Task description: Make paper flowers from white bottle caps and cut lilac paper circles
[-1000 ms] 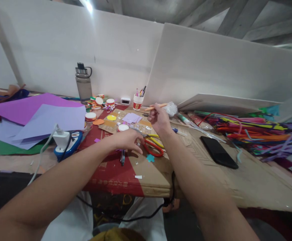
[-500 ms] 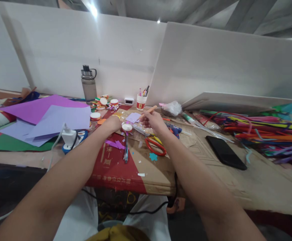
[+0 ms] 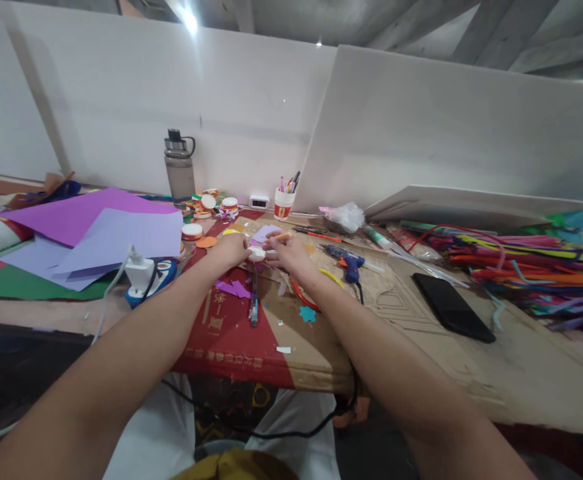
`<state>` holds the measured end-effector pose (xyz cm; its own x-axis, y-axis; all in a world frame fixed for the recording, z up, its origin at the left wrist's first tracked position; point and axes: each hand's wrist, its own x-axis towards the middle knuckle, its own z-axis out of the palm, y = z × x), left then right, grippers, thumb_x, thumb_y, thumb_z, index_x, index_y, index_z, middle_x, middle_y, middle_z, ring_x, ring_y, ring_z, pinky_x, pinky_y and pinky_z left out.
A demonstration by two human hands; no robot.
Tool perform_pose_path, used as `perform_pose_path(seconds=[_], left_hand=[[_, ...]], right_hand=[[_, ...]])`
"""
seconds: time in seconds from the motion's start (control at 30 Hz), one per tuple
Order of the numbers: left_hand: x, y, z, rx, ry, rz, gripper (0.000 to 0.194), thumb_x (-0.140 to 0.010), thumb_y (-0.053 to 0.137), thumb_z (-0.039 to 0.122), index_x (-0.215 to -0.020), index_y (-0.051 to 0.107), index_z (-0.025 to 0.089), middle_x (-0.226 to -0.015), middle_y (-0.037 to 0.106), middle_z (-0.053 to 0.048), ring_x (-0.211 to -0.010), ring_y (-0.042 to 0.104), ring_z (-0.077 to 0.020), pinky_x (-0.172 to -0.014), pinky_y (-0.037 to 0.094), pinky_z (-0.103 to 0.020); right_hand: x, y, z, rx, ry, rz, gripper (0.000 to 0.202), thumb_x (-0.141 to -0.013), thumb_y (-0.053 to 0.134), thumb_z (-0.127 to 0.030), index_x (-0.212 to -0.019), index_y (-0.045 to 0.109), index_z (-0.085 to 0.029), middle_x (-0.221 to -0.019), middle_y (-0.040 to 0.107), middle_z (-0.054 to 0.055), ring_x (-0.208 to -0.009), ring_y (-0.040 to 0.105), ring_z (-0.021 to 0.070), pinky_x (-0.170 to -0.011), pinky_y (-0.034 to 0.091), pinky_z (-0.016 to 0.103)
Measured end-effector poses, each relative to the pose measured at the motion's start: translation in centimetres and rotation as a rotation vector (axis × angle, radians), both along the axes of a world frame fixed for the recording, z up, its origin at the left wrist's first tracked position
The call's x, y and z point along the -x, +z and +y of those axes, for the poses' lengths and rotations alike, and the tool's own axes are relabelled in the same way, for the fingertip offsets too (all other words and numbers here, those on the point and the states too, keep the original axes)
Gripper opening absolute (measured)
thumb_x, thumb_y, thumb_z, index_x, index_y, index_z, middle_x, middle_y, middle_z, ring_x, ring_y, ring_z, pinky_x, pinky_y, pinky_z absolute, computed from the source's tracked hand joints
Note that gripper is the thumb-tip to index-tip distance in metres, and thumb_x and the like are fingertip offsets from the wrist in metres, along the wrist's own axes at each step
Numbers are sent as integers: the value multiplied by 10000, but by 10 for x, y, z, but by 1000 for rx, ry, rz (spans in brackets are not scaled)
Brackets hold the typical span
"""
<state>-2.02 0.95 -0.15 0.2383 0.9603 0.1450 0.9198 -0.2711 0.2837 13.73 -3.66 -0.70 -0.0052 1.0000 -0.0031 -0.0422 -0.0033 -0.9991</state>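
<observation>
Over the middle of the cardboard-topped table, both my hands meet at a small white round paper-craft piece (image 3: 256, 254). My left hand (image 3: 230, 252) is closed at its left edge, with the fingertips on it. My right hand (image 3: 287, 255) reaches to its right side, fingers curled, with a tan-orange strip (image 3: 283, 237) showing between them. Lilac paper pieces (image 3: 265, 233) lie just beyond. A pen (image 3: 254, 308) lies below the white piece, beside purple paper scraps (image 3: 234, 289). Red-handled scissors (image 3: 301, 295) lie partly hidden under my right forearm.
A blue glue gun (image 3: 352, 267), a black phone (image 3: 450, 307) and colourful pipe cleaners (image 3: 536, 267) lie to the right. At the back stand a water bottle (image 3: 179, 167) and a cup of pens (image 3: 283, 204). Purple sheets (image 3: 121, 240) and a power strip (image 3: 146, 283) are on the left.
My right hand has moved left and down to the white round piece, bringing the tan-orange strip with it. My left hand has shifted slightly right, onto the piece. The glue gun is now uncovered.
</observation>
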Motion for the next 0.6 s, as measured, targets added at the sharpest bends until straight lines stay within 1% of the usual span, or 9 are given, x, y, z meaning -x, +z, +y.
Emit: perform_pose_path(seconds=[0.1,0.23,0.33,0.4,0.43,0.53,0.6], left_hand=[[0,2,0,28,48,-7,189,-712,648,252,-849,757,182,-891,740,-102,-830,652,-218,-719,454,-266],[2,2,1,37,112,-118,156,-685,660,234,-799,761,200,-849,737,-99,-820,661,-235,-730,469,-291],[2,-1,4,5,161,-194,115,-689,665,265,-746,741,202,-832,729,-100,-846,661,-252,-742,471,-308],[3,-3,5,3,186,-218,112,-674,672,252,-752,730,196,-867,731,-106,-876,660,-260,-747,470,-307],[3,-4,6,5,198,-226,128,-662,675,229,-773,728,193,-898,733,-110,-895,659,-262,-751,469,-302],[2,-4,6,-4,245,-260,256,-634,674,158,-884,724,179,-1008,729,-129,-962,653,-268,-766,467,-296],[2,-3,6,-8,265,-279,307,-638,671,151,-940,717,166,-1040,723,-145,-982,650,-278,-767,465,-305]], right_hand=[[1,-1,2,31,-36,7,73,-903,547,-264,-955,553,-214,-789,653,0,-542,600,83,-540,511,213],[2,-3,2,25,-44,98,85,-930,492,-268,-972,544,-216,-770,646,-4,-578,633,101,-613,543,260],[2,-5,1,-36,-16,152,101,-910,534,-295,-965,560,-215,-799,662,2,-640,653,101,-650,538,247],[2,-6,1,-69,5,171,119,-887,568,-309,-962,572,-217,-816,673,5,-683,661,101,-674,532,239],[3,-6,1,-72,13,175,120,-881,570,-308,-960,575,-217,-815,674,4,-694,664,103,-683,531,242],[4,-8,2,-65,29,178,118,-878,553,-302,-958,575,-218,-797,670,1,-705,669,111,-700,532,263],[4,-9,2,-79,39,177,135,-867,564,-317,-960,581,-221,-813,673,3,-737,671,115,-715,529,267]])
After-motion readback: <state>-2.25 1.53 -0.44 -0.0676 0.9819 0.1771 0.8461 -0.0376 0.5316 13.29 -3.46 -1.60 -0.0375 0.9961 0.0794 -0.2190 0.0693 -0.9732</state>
